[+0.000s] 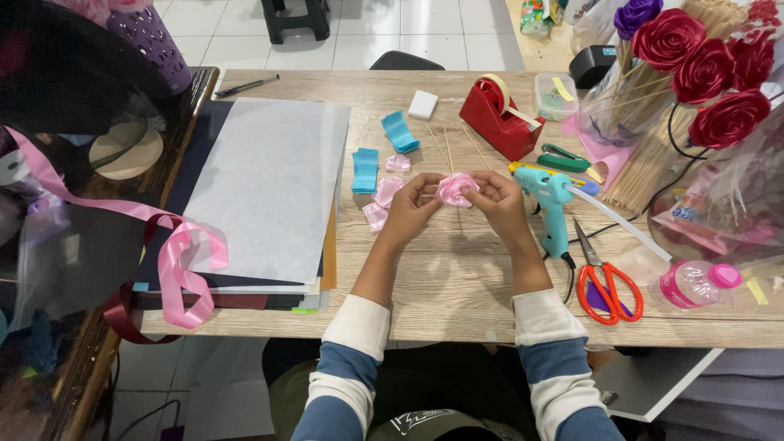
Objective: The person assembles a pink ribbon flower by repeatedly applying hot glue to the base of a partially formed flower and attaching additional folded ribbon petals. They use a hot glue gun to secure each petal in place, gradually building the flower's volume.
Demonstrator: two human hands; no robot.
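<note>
Pink ribbon rose (456, 189): part-rolled, pinched btwn left hand (411, 206) & right hand (496, 202), just above surface (457, 286). Cut pink petals (382, 202) loose beside left hand, unused. Skewers (445, 147) unattached. Glue gun (550, 200) near right hand, idle. Approx. halfway, by look

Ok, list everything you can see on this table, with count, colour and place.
ribbon flower: one, pink, held in both hands
ribbon pieces: a few, pink, left of hands
folded ribbons: two, blue, table centre
tape dispenser: one, red, behind hands
glue gun: one, teal, right of hands
scissors: one, orange handles, right front
paper stack: one, grey top sheet, left
ribbon roses: several, red, far right
left hand: grip on flower
right hand: grip on flower
</note>
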